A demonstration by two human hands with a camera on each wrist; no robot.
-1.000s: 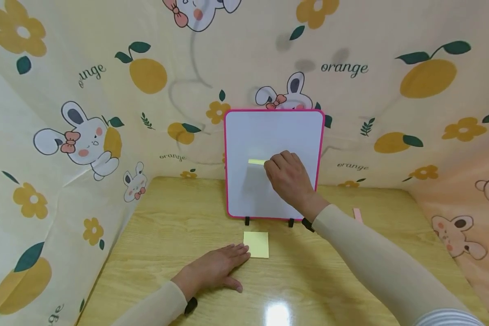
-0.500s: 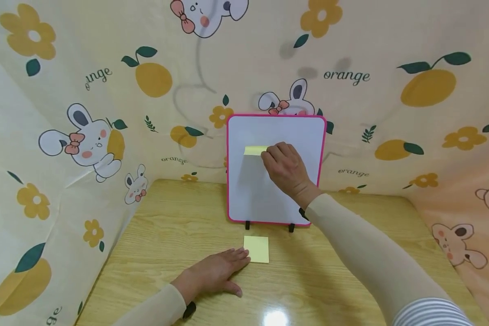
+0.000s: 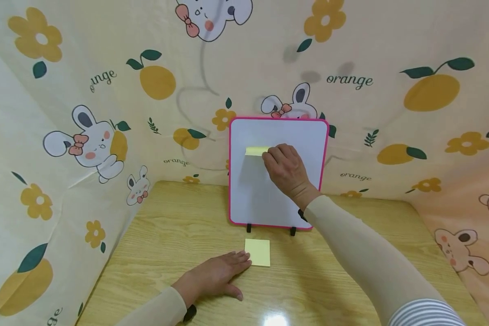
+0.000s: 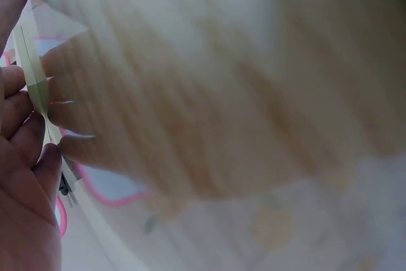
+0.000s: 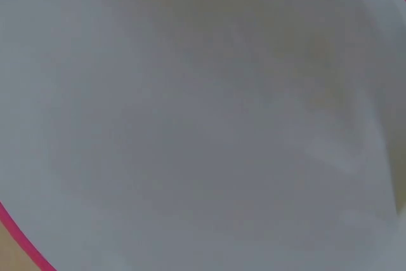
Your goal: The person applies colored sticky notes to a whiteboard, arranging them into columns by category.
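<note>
My right hand pinches the right side of a yellow sticky note in front of the upper half of a pink-framed whiteboard. The note appears as a narrow band, wider than it is tall. My fingers hide its right end. Mostly the white board surface fills the right wrist view, and the right hand's fingers do not show there. On the table, my left hand lies flat, its fingertips at the left edge of a square of yellow sticky notes. The left wrist view shows the left hand beside the yellow edge.
The whiteboard stands upright on small black feet at the back of the wood-grain table. A cloth printed with rabbits and oranges encloses the back and sides.
My right hand has moved up the board with the sticky note, which shows more of its face. The left hand has stayed in place. A pink strip seen earlier is now behind the right forearm.
</note>
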